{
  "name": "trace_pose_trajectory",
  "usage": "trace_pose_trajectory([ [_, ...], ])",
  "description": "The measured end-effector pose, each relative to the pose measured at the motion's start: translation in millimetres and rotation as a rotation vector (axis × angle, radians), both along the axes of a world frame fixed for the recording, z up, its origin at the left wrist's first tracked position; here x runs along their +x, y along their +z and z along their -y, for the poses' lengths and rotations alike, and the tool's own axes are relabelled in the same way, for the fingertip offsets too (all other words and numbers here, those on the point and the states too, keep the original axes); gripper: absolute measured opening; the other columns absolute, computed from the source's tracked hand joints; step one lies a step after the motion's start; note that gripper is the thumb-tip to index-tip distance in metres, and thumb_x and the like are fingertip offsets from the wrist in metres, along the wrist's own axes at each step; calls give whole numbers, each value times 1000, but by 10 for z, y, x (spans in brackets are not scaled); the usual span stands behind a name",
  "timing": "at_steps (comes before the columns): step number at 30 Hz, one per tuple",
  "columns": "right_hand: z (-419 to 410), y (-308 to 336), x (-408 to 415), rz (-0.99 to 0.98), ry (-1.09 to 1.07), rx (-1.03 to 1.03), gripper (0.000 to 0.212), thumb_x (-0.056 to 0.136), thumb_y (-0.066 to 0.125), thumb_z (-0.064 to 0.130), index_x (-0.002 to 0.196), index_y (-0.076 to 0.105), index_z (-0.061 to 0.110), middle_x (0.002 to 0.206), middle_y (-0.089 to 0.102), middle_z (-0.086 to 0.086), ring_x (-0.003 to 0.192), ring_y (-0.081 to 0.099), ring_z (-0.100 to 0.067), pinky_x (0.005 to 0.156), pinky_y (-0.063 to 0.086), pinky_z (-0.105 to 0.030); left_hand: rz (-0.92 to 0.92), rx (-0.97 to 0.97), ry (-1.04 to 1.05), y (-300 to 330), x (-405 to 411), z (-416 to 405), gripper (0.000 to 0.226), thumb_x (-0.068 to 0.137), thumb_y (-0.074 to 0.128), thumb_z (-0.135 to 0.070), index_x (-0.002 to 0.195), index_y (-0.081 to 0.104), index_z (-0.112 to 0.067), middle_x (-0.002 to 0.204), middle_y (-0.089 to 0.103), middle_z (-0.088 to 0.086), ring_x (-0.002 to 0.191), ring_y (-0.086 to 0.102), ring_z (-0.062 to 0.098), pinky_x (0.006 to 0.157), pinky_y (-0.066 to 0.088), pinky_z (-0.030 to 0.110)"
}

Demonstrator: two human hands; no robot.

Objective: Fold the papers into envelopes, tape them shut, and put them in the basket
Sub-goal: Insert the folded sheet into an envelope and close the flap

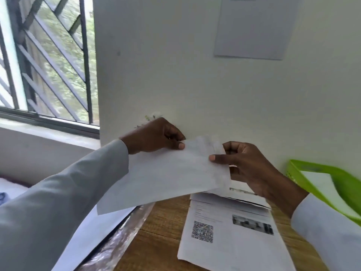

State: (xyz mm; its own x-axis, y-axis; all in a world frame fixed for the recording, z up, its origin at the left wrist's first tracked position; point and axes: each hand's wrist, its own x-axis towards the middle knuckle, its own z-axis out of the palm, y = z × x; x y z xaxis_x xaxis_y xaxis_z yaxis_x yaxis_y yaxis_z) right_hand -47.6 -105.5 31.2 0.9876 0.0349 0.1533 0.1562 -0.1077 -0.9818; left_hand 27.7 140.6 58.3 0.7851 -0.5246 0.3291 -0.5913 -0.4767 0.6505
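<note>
Printed sheets (232,229) with a QR code lie nearest me on the wooden table (162,227). Above them I hold a folded white paper (166,173) in the air, my left hand (154,136) pinching its top edge, my right hand (246,165) pinching its right corner. The green basket (347,184) sits right, holding a white sheet.

Setting: small office or home desk corner, shown by wooden table (162,227) with printed papers (232,231), notice (252,26) on plain wall, barred window (48,61).

Left hand (154,136) mid-frame, thumb and fingers pinching; right hand (246,165) right of centre, pinching likewise; both arms grey-sleeved.
</note>
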Motion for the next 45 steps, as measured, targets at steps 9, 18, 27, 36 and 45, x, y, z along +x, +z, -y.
trace_pose_trajectory([
  [9, 618, -346, -136, 37, -234, 61, 24, 71, 79, -6, 93, 70, -7, 90, 75, -21, 72, 73, -26, 60, 57, -29, 64, 56, -166, -190, 255, 926, 13, 85, 72, -17, 97, 77, -14, 88, 76, 7, 76, 69, 14, 69, 56, 30],
  [18, 834, -591, -62, 19, -347, 68, 27, 75, 80, 3, 98, 69, -5, 92, 76, -20, 82, 74, -31, 69, 62, -38, 69, 48, -185, -463, 348, 1254, 17, 88, 69, -17, 103, 77, -17, 96, 76, -5, 90, 70, 13, 84, 56, 35],
  [27, 848, -669, -35, -193, -144, 125, 36, 78, 78, 17, 113, 72, 10, 107, 76, -9, 101, 72, -26, 92, 55, -43, -37, -33, -232, -657, 417, 1301, 16, 88, 69, -19, 102, 77, -17, 97, 76, -2, 97, 69, 20, 87, 56, 39],
  [36, 1006, -609, 2, -255, -190, 429, 36, 85, 66, 14, 118, 68, 1, 114, 72, -18, 109, 68, -34, 101, 49, -51, 584, 441, -117, -809, 20, 1135, 114, 59, 57, -88, 149, 17, -31, 149, 30, -7, 137, 24, 12, 117, 15, 42],
  [45, 948, -620, 6, -225, -88, 497, 37, 88, 60, 18, 121, 67, 1, 119, 70, -18, 109, 68, -33, 90, 57, -45, 697, 496, -40, -927, -62, 1046, 118, 62, 54, -86, 150, 8, -22, 153, 23, 2, 143, 20, 21, 116, 8, 62],
])
